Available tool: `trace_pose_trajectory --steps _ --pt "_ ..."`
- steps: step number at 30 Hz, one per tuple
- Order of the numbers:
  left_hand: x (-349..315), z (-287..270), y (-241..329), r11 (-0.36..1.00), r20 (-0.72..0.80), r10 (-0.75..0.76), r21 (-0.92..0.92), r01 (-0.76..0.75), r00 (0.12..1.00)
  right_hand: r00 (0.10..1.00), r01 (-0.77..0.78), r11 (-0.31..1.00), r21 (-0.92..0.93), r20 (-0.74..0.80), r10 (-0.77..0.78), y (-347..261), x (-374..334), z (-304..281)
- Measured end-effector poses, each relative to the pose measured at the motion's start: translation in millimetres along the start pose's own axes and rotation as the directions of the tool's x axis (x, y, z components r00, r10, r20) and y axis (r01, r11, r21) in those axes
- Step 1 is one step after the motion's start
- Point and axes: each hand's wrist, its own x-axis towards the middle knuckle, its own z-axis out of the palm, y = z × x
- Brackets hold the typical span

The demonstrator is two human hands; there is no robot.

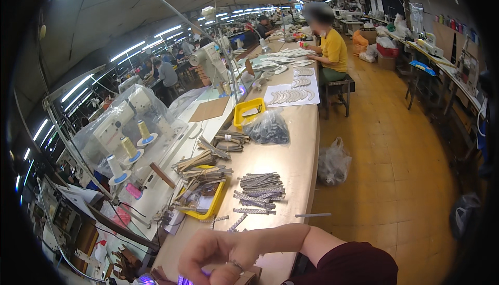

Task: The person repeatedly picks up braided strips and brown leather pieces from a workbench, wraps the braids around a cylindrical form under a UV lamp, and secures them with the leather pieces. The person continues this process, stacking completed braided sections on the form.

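Observation:
My right hand [215,256] reaches in from the lower right, out of a maroon sleeve [358,265], and hangs over the near end of the long table [296,155]. Its fingers curl downward and close together; whatever they grip is cut off by the lower edge. Purple-lit material shows just below the fingers. Beyond the hand lies a pile of grey braided strips [260,187], with a few loose ones nearer to me. One thin grey strip [313,215] juts over the table's right edge. My left hand is out of view.
Left of the pile, a yellow tray [217,202] holds bundled strips. Farther up are another yellow tray [236,116], a plastic bag of dark pieces [267,128] and pale curved pieces on white paper. Sewing machines line the left. A person in yellow [332,51] sits farther along.

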Motion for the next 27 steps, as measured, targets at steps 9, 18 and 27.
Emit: trace_pose_trajectory --steps 9,18,27 --pt "-17 5 3 0.999 0.045 0.018 -0.030 -0.017 0.999 0.859 -0.474 0.656 -0.588 -0.473 0.198 25 -72 -104" --pt "-21 9 6 0.995 0.001 -0.075 -0.072 0.075 0.997 0.541 -0.799 0.215 -0.561 -0.828 -0.148 14 -153 -151" --pt "-26 -2 13 0.984 -0.028 -0.143 -0.110 0.139 0.989 0.418 -0.903 -0.180 -0.389 -0.893 -0.165 35 -173 -165"
